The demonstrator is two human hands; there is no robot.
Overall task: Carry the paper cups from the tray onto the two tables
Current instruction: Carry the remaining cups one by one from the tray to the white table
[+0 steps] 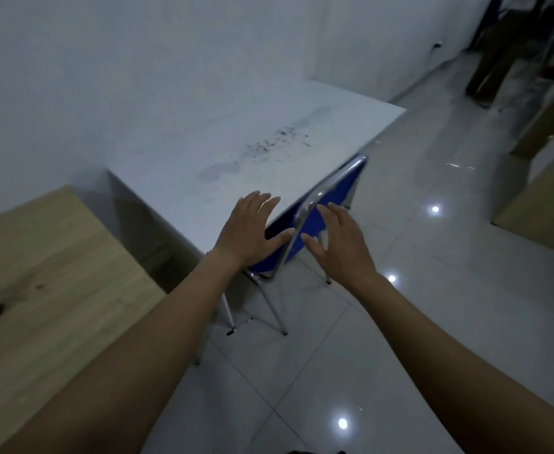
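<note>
Both hands are empty, fingers spread: the left hand (251, 229) and right hand (341, 244) hover over the blue chair (315, 217) at the white table (236, 149). A wooden table (56, 257) stands beside it. No tray or paper cups are in view. Risk: bumping the chair while carrying cups could cause a spill.

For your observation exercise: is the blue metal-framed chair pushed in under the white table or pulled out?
Pushed in. The blue metal-framed chair has its backrest against the edge of the white table, its seat hidden beneath.
</note>
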